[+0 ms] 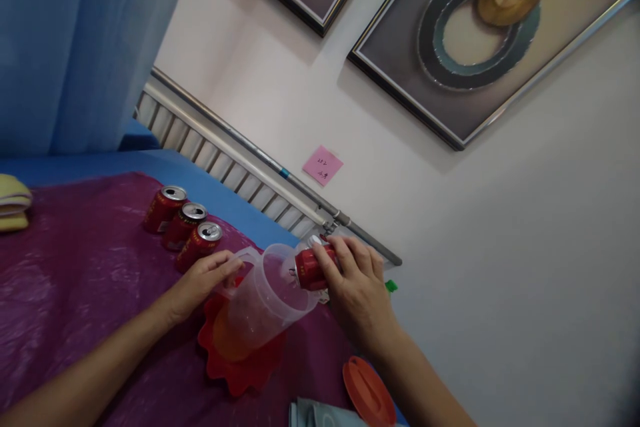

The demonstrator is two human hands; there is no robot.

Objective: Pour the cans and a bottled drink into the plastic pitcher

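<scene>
My right hand (356,282) grips a red drink can (311,269), tipped on its side with its top over the mouth of a clear plastic jug (260,307). The jug holds some amber liquid at its bottom and stands on a red scalloped plate (240,367). My left hand (203,278) is closed on the jug's handle at its left side. Three more red cans (183,220) with silver tops stand in a row on the purple cloth (75,280), just behind my left hand.
A red round lid (369,391) lies near the table's front right, beside a grey folded cloth (320,413). A yellow folded towel (13,203) sits at the far left. A white wall with framed pictures and a pink note (323,165) stands behind the table.
</scene>
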